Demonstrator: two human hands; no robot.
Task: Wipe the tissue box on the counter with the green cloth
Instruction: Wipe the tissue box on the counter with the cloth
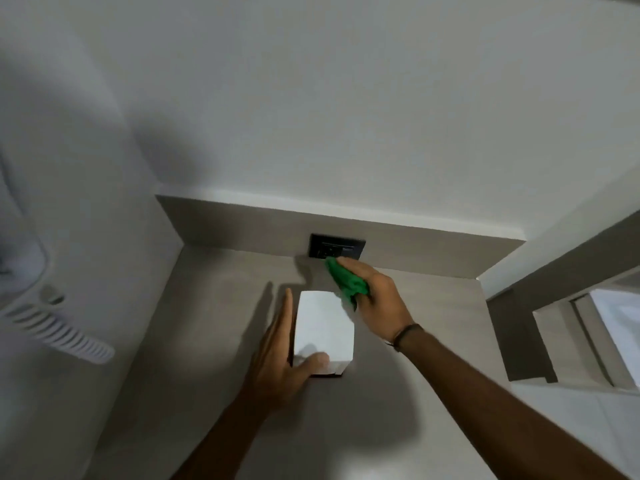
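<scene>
A white tissue box (325, 323) stands on the grey counter (221, 306), its plain top facing me. My left hand (280, 358) holds it: the fingers lie flat along its left side and the thumb rests on its near top edge. My right hand (375, 299) is closed around a bunched green cloth (346, 282). The cloth touches the box's far right corner and reaches back toward the wall.
A black wall socket (336, 246) sits in the low grey backsplash just behind the cloth. White walls rise behind and on the left, where a white vented appliance (52, 320) hangs. The counter ends at the right, with a lower ledge (554, 306) and a pale floor beyond.
</scene>
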